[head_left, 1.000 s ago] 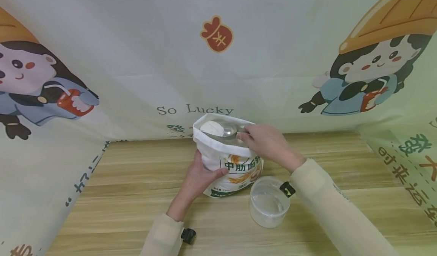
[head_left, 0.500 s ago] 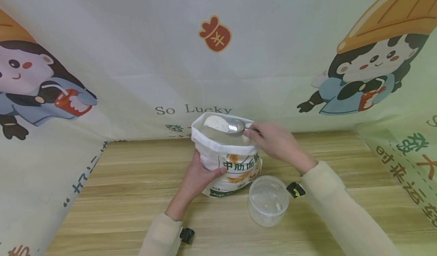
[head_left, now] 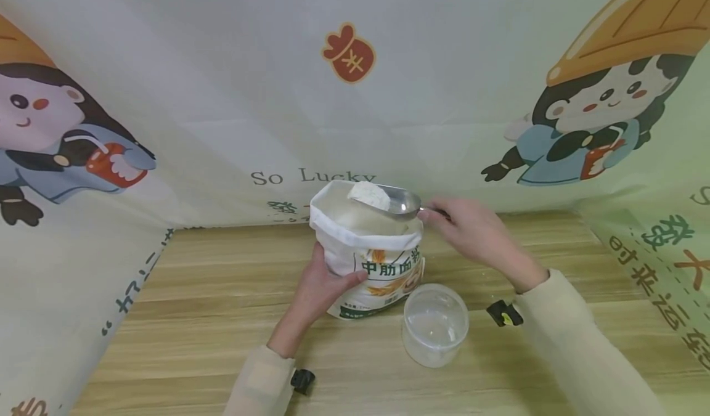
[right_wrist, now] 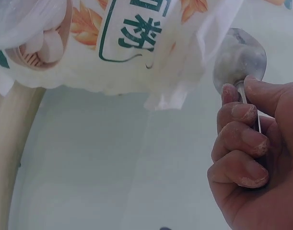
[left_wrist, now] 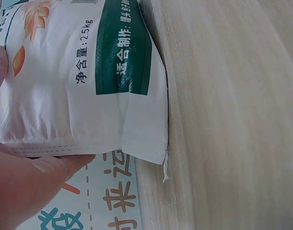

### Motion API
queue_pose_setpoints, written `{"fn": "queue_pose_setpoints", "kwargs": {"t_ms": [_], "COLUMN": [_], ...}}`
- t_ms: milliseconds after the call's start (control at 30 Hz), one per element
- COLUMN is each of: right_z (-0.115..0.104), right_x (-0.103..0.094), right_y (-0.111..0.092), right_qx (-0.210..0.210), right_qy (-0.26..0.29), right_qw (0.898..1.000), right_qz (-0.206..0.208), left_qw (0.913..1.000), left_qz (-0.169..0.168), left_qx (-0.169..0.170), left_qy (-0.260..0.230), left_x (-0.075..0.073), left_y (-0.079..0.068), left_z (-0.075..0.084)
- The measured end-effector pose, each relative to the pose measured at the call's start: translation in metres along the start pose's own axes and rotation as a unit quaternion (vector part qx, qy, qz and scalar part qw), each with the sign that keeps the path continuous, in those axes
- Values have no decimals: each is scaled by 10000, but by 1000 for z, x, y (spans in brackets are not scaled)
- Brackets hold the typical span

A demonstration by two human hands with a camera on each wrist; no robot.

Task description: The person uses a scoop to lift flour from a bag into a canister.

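A white flour bag (head_left: pixel 346 240) stands with its mouth folded outward. My left hand (head_left: pixel 318 286) grips its left side, thumb across the printed front; the left wrist view catches the bag's lower corner (left_wrist: pixel 50 105) against that hand (left_wrist: pixel 31 184). Over the opening's right half is a metal scoop (head_left: pixel 405 204), heaped with white flour (head_left: pixel 370 196). My right hand (head_left: pixel 477 231) holds the scoop by its thin handle. Seen from the right wrist, powder-dusted fingers (right_wrist: pixel 242 139) curl round that handle, just behind the scoop's rounded bowl (right_wrist: pixel 240 60).
In front of the bag, on its right, a round clear plastic container (head_left: pixel 426 349) stands on the wood-grain table (head_left: pixel 222 317). A printed cloth backdrop (head_left: pixel 444 95) rises behind the table and along both sides.
My right hand has moved right and lifted the flour-filled scoop from inside the bag's mouth to above its rim. The left hand keeps its grip on the bag; the container has stayed put.
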State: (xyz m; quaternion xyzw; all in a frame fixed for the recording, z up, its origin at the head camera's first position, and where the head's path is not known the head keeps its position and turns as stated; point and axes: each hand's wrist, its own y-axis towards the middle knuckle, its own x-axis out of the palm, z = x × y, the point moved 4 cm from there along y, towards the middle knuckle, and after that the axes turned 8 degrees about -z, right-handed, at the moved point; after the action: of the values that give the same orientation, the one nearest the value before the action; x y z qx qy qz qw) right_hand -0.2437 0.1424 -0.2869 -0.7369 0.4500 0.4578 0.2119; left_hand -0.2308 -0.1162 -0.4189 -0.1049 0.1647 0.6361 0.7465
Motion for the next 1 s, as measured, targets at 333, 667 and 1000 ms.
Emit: {"fn": "queue_pose_setpoints", "kwargs": {"t_ms": [333,667,1000], "right_z": [4,8,18], "right_x": [-10,-11,-10], "right_y": [-20,-39,-61], "right_qx": [-148,-177,-127], "right_qy": [-163,-178,-83], "right_qw": [9996,9992,9987], "right_qz": [198,304,487], "left_qw": [10000,9999,9999], "left_qz": [-25,39,30], "left_qx": [35,-2,3], "left_qy": [16,94,125], "left_x": [0,0,0], "left_y": [2,1,1], "left_z": [-2,-1,-2]}}
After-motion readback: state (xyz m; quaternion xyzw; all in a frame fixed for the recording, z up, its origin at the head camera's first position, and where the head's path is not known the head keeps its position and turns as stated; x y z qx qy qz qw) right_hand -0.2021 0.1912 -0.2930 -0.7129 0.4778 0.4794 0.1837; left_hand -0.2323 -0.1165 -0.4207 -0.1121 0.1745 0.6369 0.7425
